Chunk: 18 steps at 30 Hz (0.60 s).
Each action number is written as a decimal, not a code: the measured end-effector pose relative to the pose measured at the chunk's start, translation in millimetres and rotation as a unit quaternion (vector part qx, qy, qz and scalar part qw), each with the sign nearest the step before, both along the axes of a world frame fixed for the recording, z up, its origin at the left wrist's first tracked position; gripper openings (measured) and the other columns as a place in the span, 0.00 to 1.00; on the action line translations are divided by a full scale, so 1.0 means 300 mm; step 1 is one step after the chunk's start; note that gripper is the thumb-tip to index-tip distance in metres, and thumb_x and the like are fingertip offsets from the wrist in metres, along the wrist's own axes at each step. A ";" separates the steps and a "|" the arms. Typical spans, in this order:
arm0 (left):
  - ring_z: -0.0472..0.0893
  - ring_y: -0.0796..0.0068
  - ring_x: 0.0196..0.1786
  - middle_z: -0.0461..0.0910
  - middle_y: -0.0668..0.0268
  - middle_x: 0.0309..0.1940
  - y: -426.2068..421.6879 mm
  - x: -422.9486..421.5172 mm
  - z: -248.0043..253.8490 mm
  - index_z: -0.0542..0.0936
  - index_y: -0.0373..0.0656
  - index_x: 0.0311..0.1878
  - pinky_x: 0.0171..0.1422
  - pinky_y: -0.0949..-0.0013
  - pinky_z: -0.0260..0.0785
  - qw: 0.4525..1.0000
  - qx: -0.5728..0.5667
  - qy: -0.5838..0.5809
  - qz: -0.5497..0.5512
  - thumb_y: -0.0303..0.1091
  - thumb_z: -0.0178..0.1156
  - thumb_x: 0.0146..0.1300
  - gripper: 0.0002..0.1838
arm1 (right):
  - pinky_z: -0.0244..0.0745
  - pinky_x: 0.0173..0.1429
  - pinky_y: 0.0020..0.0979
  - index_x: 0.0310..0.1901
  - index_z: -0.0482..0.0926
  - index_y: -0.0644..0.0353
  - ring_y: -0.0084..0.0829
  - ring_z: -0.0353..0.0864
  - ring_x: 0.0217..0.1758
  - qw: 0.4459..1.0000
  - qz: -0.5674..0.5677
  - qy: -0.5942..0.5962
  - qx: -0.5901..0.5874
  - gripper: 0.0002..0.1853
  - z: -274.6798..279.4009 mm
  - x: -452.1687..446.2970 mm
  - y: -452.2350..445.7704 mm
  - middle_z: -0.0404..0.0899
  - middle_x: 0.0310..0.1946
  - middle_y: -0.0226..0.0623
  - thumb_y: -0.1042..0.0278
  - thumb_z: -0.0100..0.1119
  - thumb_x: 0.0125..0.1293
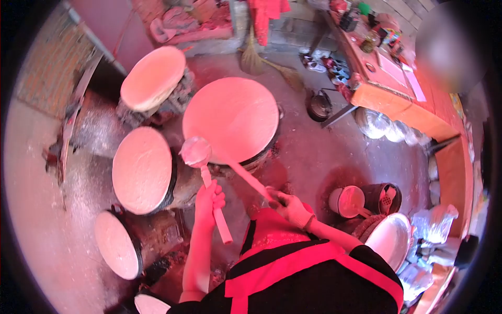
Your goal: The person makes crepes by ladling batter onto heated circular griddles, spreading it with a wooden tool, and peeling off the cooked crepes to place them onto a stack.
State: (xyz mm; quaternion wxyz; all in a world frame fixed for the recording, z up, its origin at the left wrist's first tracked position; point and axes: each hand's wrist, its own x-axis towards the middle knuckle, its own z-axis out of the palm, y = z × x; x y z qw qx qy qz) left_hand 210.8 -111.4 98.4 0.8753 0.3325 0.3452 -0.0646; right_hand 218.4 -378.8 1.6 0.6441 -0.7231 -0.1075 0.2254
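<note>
My left hand (pixel 210 199) is wrapped round the handle of a ladle (pixel 197 152), whose round bowl is held up near the lower left edge of a large round pan (pixel 230 118). The pan's surface is pale and smooth. My right hand (pixel 291 209) grips a long stick (pixel 248 178) that slants up and left to the pan's lower edge. Where the stick ends, behind or beside the ladle bowl, is hard to make out.
More round pale-topped pans (pixel 142 170) stand at the left. At the lower right are a light bucket (pixel 349 201), a dark bucket (pixel 395 198) and a wide basin (pixel 391 240). An orange-covered table (pixel 408 107) stands at the right; brooms (pixel 251 58) lie at the back.
</note>
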 end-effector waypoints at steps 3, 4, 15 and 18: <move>0.62 0.84 0.22 0.65 0.70 0.27 -0.134 0.084 0.040 0.67 0.43 0.46 0.19 0.81 0.54 0.998 0.032 -0.025 -0.046 0.31 0.50 0.70 0.06 | 0.68 0.55 0.29 0.58 0.74 0.64 0.24 0.74 0.51 0.989 -0.102 0.107 -0.001 0.23 0.139 0.119 -0.103 0.78 0.47 0.37 0.63 0.62 0.63; 0.62 0.84 0.22 0.65 0.70 0.27 -0.199 0.139 0.047 0.67 0.44 0.46 0.19 0.80 0.55 0.996 0.033 -0.037 -0.069 0.32 0.50 0.70 0.06 | 0.67 0.47 0.27 0.56 0.75 0.63 0.22 0.74 0.43 0.980 -0.119 0.159 0.017 0.22 0.205 0.166 -0.155 0.78 0.41 0.33 0.63 0.62 0.63; 0.75 0.60 0.55 0.74 0.50 0.58 -1.468 0.874 -0.187 0.68 0.40 0.52 0.62 0.57 0.66 0.889 0.019 -0.235 -0.394 0.43 0.46 0.72 0.16 | 0.74 0.37 0.21 0.53 0.76 0.65 0.18 0.78 0.34 0.917 -0.325 0.128 0.194 0.16 0.472 0.480 -0.946 0.80 0.36 0.28 0.67 0.56 0.67; 0.73 0.56 0.60 0.72 0.50 0.61 -1.771 0.999 -0.199 0.64 0.40 0.61 0.66 0.58 0.63 0.830 -0.007 -0.282 -0.482 0.45 0.46 0.72 0.22 | 0.80 0.42 0.29 0.60 0.71 0.65 0.27 0.83 0.36 0.870 -0.411 0.092 0.255 0.24 0.334 0.557 -1.215 0.82 0.38 0.36 0.72 0.61 0.62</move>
